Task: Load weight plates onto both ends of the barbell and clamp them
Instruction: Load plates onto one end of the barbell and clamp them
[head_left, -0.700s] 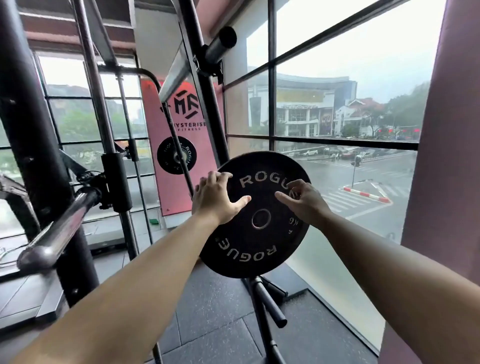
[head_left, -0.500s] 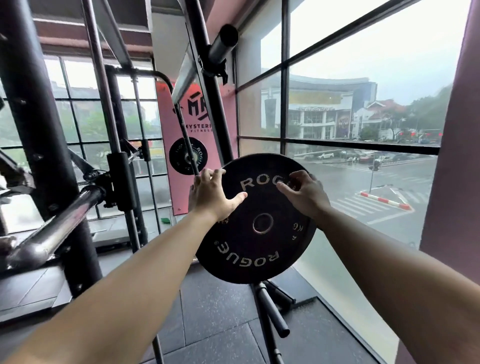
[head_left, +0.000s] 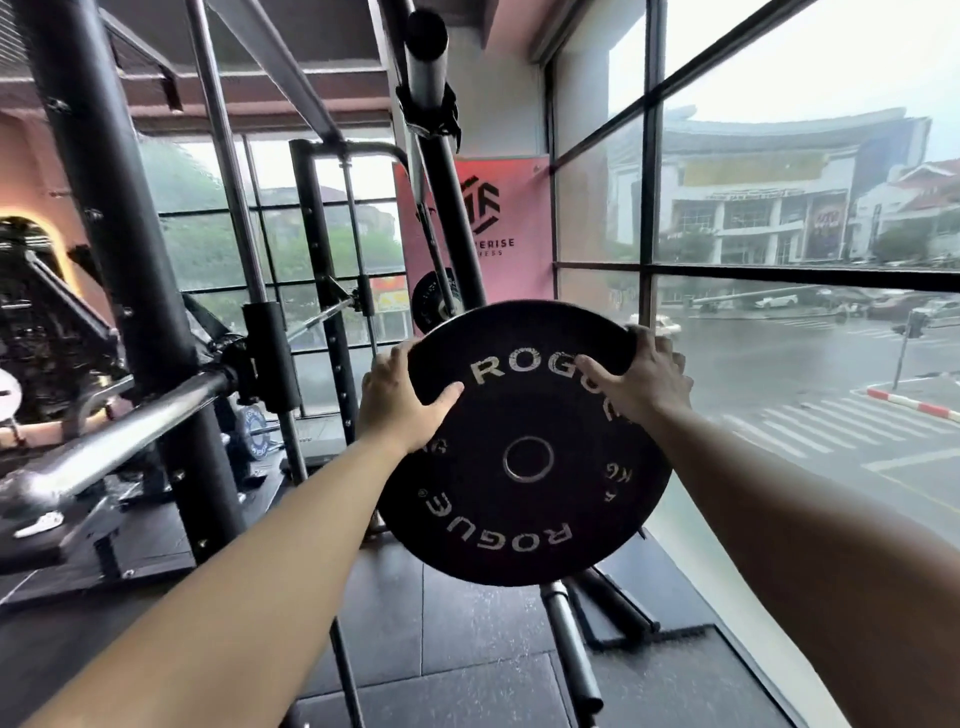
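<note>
I hold a black weight plate (head_left: 524, 488) marked ROGUE upright in front of me, its centre hole facing me. My left hand (head_left: 400, 400) grips its upper left rim, thumb on the face. Its upper right rim is gripped by my right hand (head_left: 644, 379), thumb across the lettering. The barbell sleeve (head_left: 124, 431), bare chrome, juts toward me at the left, resting in the rack. Its end is well left of the plate. No clamp is in sight.
Black rack uprights (head_left: 119, 249) stand left. A storage post (head_left: 441, 171) rises behind the plate, with empty pegs (head_left: 571, 644) below it and another plate (head_left: 436, 301) farther back. Big windows (head_left: 779, 260) close off the right; rubber floor tiles (head_left: 457, 675) lie below.
The plate has come off its storage peg and risen slightly in both hands. My view has swung left, bringing more of the rack and barbell into sight.
</note>
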